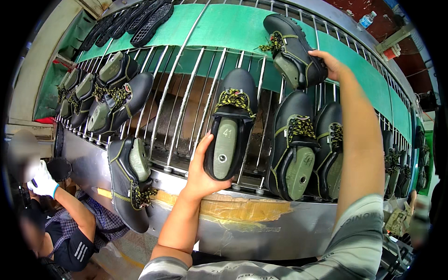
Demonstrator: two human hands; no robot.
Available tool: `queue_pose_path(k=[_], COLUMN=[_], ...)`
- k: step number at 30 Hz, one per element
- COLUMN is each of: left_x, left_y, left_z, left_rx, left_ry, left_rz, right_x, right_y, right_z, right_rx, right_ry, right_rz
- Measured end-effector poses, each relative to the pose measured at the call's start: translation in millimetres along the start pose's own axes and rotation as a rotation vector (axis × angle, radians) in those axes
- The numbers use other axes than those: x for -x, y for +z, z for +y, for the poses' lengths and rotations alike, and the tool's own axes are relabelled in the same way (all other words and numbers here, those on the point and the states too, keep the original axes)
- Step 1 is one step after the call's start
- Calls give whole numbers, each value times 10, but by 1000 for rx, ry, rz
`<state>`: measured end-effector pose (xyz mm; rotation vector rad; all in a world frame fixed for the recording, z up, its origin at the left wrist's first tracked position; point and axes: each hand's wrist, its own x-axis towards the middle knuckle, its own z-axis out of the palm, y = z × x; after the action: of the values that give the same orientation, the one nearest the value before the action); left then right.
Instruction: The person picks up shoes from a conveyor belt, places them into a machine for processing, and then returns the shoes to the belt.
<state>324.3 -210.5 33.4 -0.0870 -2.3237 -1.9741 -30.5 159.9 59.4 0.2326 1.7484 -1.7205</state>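
My left hand (199, 176) is wrapped round the heel of a black work shoe (238, 88). That shoe points away from me over the metal rods, with yellow-and-black laces and a grey-green last (223, 144) inside it. Farther off to the right, my right hand (329, 65) grips a second black shoe (313, 70) by its heel end, its treaded sole turned to the upper right. Its fingers are partly hidden behind the shoe. Between my arms, two more lasted shoes, a nearer one (282, 140) and another (322, 161), rest side by side on the rods.
Several lasted shoes (140, 91) cluster at the left, and one shoe (122, 186) leans over the metal edge. Black soles (151, 25) lie on the green belt (224, 28). A co-worker's gloved hand (44, 179) is at the lower left. More shoes stand beyond my right arm.
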Motion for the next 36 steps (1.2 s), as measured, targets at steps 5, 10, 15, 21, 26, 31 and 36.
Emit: queue_pose_path(k=[5, 10, 15, 21, 26, 31, 36], left_x=[-50, -26, -55, -36, 44, 373, 1604], left_y=[-1, -25, -9, 37, 162, 396, 1126], left_z=[-4, 19, 236, 217, 201, 228, 26], left_rx=[-20, -17, -11, 58, 3, -250, 62], left_ry=[70, 61, 36, 55, 93, 293, -48], left_rz=[-33, -25, -82, -125, -153, 211, 358], right_x=[22, 224, 522, 2418, 4935, 7602, 9285], right_y=[261, 1089, 1272, 1448, 1447, 2251, 3345], right_z=[-155, -415, -580, -435, 618, 2200, 4032], right_rx=[153, 250, 170, 62, 44, -129, -94], right_ry=[38, -78, -153, -448, -565, -536, -544], right_rz=[2, 183, 452, 546, 633, 849, 1509])
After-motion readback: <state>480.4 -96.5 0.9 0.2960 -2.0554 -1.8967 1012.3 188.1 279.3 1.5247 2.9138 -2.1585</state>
